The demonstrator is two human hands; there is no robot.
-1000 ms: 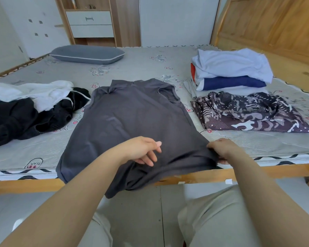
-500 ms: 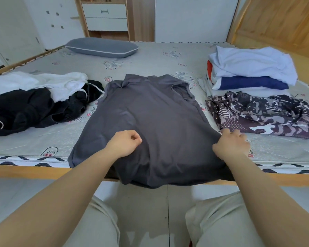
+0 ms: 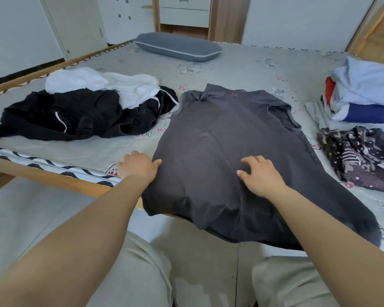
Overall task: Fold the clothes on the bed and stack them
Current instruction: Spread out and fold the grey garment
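While the dark grey shirt (image 3: 226,156) lies spread flat on the bed (image 3: 242,67), collar at the far end and hem hanging over the near wooden edge, both hands rest at its lower part. The left hand (image 3: 138,167) sits at the shirt's left side edge, knuckles up, fingers close together and bent over toward the mattress; the thumb stretches right and touches the cloth. Whether those fingers pinch the edge cannot be told, since their tips are hidden under the hand. The right hand (image 3: 261,176) lies on top of the shirt, right of the left hand and nearer the garment's middle, its fingers (image 3: 247,161) spread and loosely arched, tips pressing the fabric, holding nothing. Most of the shirt stretches away beyond the fingertips of both hands; a smaller part droops below the wrists over the bed frame.

Left of the left hand, well apart, a heap of black clothing (image 3: 75,116) lies with a white garment (image 3: 102,85) on it. Right of the right hand, past the shirt's edge, lies a patterned dark garment (image 3: 361,158), and beyond it a stack of folded clothes (image 3: 364,96) in white, blue and red. Far beyond the fingers, a grey pillow (image 3: 177,46) lies at the bed's far side.
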